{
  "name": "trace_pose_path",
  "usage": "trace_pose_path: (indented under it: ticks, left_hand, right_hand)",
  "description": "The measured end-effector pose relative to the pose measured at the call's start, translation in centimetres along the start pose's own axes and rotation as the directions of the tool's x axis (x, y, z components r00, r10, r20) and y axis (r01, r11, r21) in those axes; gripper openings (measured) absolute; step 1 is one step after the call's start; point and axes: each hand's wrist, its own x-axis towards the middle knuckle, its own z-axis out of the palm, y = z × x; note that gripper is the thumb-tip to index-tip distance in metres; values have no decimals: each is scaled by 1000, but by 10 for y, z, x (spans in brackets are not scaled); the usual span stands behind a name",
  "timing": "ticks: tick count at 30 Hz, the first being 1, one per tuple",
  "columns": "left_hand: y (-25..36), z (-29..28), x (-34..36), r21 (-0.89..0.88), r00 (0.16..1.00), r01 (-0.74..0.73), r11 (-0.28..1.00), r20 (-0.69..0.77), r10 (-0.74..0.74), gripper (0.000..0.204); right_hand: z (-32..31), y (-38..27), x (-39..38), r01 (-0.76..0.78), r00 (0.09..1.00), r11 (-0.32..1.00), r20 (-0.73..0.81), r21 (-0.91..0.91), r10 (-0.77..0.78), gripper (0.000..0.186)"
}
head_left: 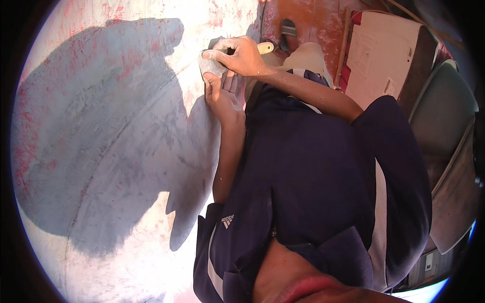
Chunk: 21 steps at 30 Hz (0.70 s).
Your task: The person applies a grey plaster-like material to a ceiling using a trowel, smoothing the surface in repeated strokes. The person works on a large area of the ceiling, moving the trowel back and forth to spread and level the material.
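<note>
Both my hands work close together beside a broad whitish panel (126,146) marked with red and grey patches. My right hand (241,56) is closed round a putty knife (265,48); its pale yellow handle, with a hole in the end, sticks out behind the fingers. Most of its blade is hidden. A thin grey flat plate (212,66) shows between the hands, with my right thumb lying over its upper edge. Just below, my left hand (222,98) pinches the plate's lower edge, thumb in front and fingers partly behind. Pale dust covers the fingers.
My shadow falls across the panel on the left. Beyond my legs lies a reddish floor (323,25), with a sandalled foot (288,30) on it. At right stand a whitish boxy panel (381,53) and dark green-grey curved parts (444,106).
</note>
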Motion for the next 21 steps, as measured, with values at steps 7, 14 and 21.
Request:
trace_pose_path:
  ticks: [7, 14, 21]
  left_hand:
    - [11, 0, -4, 65, 997, 83, 994, -6, -83, 75]
    - [25, -2, -17, 21, 992, 50, 999, 113, -52, 79]
    - [52, -5, -31, 80, 976, 48, 996, 209, -64, 74]
  right_hand:
    - [10, -14, -7, 3, 996, 998, -84, -60, -8, 42]
    - [2, -39, -11, -62, 998, 998, -13, -2, 62, 41]
    - [12, -57, -12, 47, 997, 999, -63, 0, -47, 44]
